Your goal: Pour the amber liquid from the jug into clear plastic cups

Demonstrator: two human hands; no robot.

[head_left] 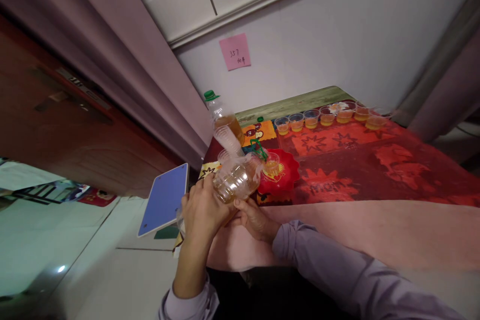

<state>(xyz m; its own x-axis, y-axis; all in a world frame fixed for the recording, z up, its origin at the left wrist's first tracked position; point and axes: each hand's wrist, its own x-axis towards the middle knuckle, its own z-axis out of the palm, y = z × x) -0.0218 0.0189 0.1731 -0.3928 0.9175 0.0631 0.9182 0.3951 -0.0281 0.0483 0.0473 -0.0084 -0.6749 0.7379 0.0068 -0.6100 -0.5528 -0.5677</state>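
Note:
Both my hands are wrapped round a clear ribbed plastic bottle (235,182) with some amber liquid in it. It is tilted, its mouth end toward a clear plastic cup (273,166) in a red scalloped dish (288,172). My left hand (202,207) grips the bottle's near left side, while my right hand (255,217) supports it from below right, thumb on the plastic. A green strip (258,150) shows near the cup; I cannot tell if it belongs to the bottle. Just behind the bottle is a stack of clear cups (228,140).
A large bottle of amber liquid with a green cap (212,95) stands at the table's back left. Several cups (311,119) of yellowish liquid line the back edge. A loose green cap (260,119) lies nearby. Left are a blue board (165,197) and a door (75,110).

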